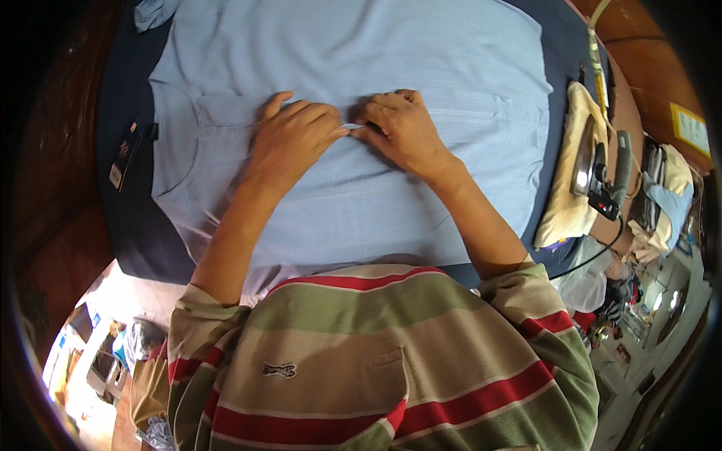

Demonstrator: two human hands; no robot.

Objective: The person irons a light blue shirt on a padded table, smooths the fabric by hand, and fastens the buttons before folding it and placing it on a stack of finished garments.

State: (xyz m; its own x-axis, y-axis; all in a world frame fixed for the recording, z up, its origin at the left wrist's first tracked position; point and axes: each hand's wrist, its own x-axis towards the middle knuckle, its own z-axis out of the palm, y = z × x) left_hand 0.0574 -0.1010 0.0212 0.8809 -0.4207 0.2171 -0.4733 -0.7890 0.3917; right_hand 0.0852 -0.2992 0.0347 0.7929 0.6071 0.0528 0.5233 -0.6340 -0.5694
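Note:
A light blue shirt (421,203) lies spread out with its neckline to the left and its hem to the right. My left hand (297,139) rests over the front placket, its thumb and fingertips closed on a small fold of it. Right beside it, my right hand (402,131) pinches the same strip with curled fingers. Between the two sets of fingertips a short piece of the fabric edge stands up, paler than the rest. Whatever is under my palms is hidden. Near the neckline lies a dark hang tag (124,156).
A dark blue cloth (135,233) covers the table under the shirt. At the right, an iron (587,169) sits on a folded cream cloth (562,207), its black cord (602,254) trailing down. Farther right is a stack of folded clothes (665,197); a clear plastic bag (583,286) is below.

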